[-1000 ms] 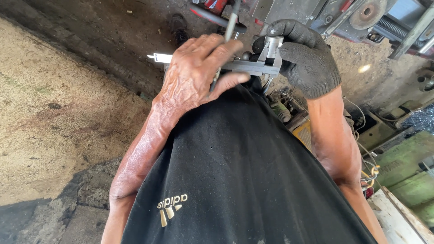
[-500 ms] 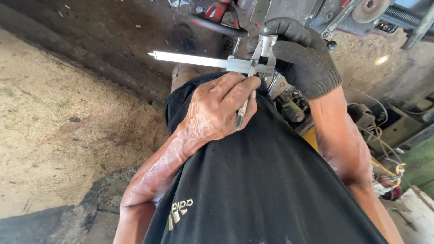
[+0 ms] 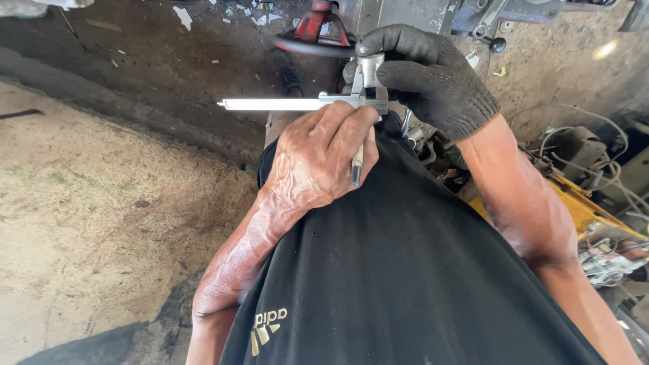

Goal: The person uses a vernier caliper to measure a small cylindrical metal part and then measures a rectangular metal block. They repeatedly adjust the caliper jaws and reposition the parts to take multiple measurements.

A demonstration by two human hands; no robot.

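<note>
Bare left hand [image 3: 318,159] curls shut around a pencil [image 3: 357,165], fingertips touching the steel caliper [image 3: 291,104]; gloved right hand [image 3: 422,78] closed on caliper's head, clamped round a grey metal part [image 3: 370,67]. Red handwheel [image 3: 314,34] just behind.

Your shiny, smooth metal caliper [image 3: 284,104] gleams at top centre. Your right hand [image 3: 422,78] wears a rough black knit cloth glove. Your black shirt [image 3: 405,270] is soft, matt cloth.

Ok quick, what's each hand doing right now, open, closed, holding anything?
Left hand: bare, closed around a pen, fingers resting on the caliper.
Right hand: gloved, closed on the small metal cylinder in the caliper jaws.
</note>
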